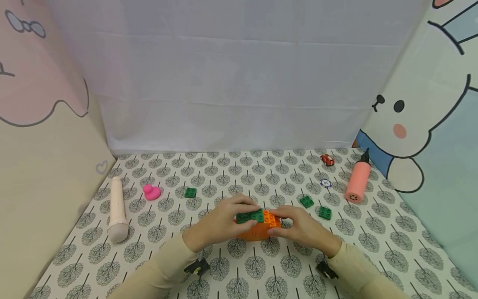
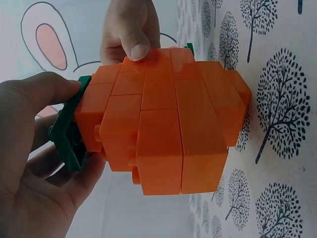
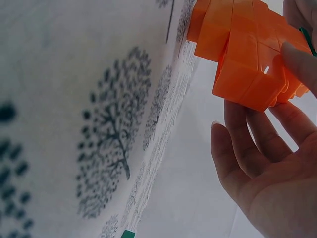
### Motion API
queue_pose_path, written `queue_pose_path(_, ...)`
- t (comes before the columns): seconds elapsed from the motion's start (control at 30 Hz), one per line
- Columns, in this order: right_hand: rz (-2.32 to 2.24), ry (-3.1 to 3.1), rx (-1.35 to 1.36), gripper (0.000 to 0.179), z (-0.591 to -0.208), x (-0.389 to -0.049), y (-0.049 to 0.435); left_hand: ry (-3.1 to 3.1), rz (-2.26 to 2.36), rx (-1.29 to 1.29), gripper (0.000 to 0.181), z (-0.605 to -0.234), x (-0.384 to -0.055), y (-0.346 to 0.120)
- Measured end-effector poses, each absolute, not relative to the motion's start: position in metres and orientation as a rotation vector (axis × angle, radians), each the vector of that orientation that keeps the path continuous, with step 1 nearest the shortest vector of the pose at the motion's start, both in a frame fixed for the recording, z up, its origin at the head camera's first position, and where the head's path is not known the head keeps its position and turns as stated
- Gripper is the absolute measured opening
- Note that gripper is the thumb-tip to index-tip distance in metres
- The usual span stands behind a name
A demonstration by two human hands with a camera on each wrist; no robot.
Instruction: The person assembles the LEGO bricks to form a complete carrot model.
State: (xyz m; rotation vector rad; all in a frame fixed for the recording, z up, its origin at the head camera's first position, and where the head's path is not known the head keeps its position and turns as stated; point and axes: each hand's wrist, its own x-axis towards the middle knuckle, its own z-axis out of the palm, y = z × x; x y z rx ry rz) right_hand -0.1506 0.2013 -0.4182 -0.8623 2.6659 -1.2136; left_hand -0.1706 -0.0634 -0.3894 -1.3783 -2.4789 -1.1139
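Note:
A rounded build of orange toy bricks (image 2: 158, 119) stands on the tree-patterned cloth, wider in its middle than at its base, with studs along its upper side. My left hand (image 1: 224, 220) pinches a flat green brick (image 2: 71, 124) between thumb and fingers at the top of the build. The green brick tilts in the left wrist view, its hollow underside partly showing. From the other side my right hand (image 1: 300, 226) grips the orange build, thumb on one face and fingertips (image 3: 235, 111) against another. In the head view both hands hide much of the build.
Loose green bricks (image 1: 306, 202) lie right of the hands, and another green brick (image 1: 190, 192) behind left. Farther left are a pink toy duck (image 1: 151, 192) and a pale cylinder (image 1: 118, 211). A coral bottle (image 1: 358, 182), red toy car (image 1: 327, 160) and round chip (image 1: 325, 183) lie back right.

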Motion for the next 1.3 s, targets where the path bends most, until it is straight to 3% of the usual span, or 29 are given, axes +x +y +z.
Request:
queue_pose_path(0.9,-1.123,2.680,-0.847,0.057,-0.409,-0.149,0.205,-2.645,-1.070,-1.305,0.036,-0.377,-0.167,-0.062)
queue_pose_path(1.3,-0.776,2.997,-0.596,0.049,-0.408,-0.148,0.263,-2.563,-1.240,-1.293,0.036,-0.395,-0.170,-0.065)
